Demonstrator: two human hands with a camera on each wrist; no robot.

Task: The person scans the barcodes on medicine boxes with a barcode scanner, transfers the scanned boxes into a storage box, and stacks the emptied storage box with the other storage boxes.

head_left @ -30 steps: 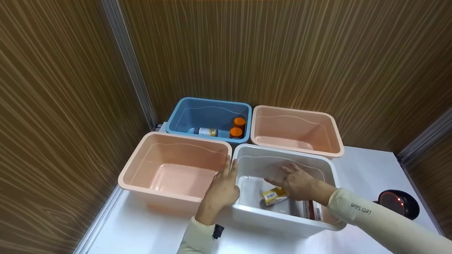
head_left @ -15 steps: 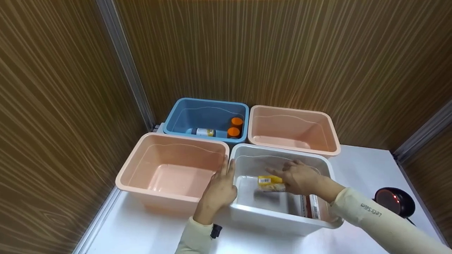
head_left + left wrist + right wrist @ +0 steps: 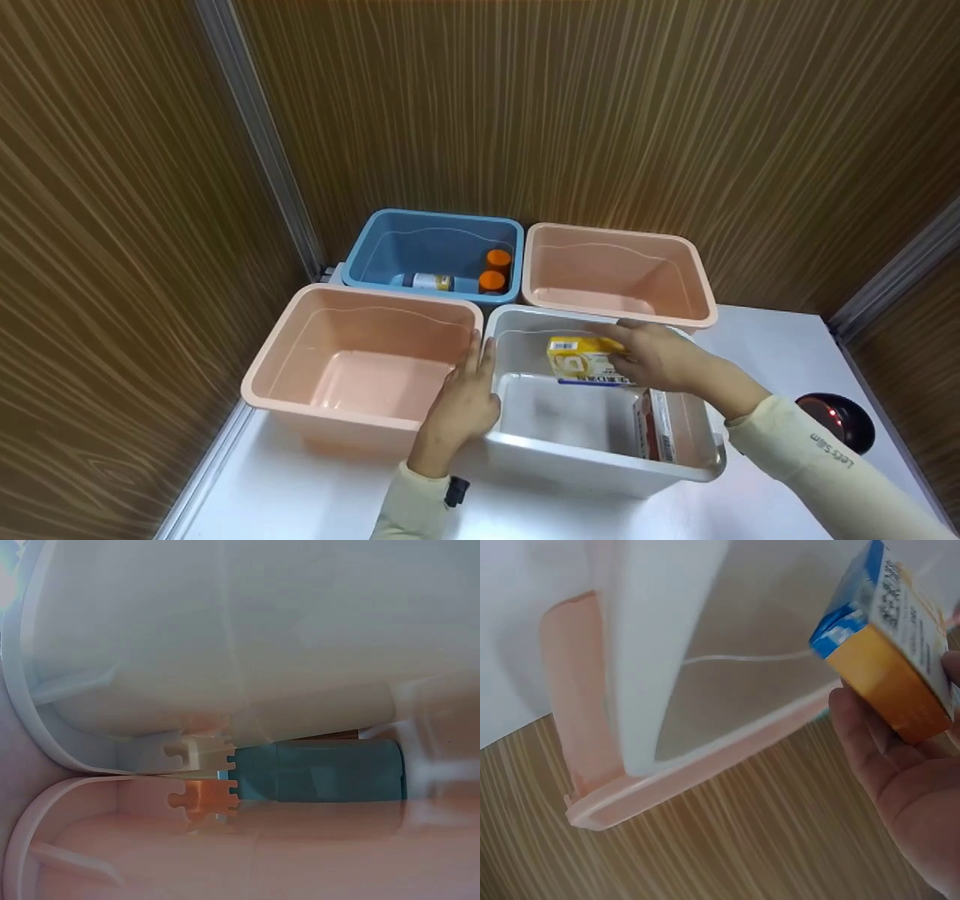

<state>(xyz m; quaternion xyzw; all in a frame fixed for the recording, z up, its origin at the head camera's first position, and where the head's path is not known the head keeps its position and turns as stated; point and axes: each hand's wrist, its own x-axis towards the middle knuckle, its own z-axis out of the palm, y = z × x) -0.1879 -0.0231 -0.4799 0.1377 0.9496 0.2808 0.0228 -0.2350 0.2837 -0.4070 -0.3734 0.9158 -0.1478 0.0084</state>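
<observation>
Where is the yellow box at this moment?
In the head view, right of centre, the right hand holds the yellow box over the white bin, right of the left hand.

Seemingly a work booth: wood-grain walls (image 3: 480,112) and metal corner strips (image 3: 262,135) around a white table (image 3: 757,352) bearing plastic bins (image 3: 360,421), a red-lit device (image 3: 855,429) near its right edge.
</observation>
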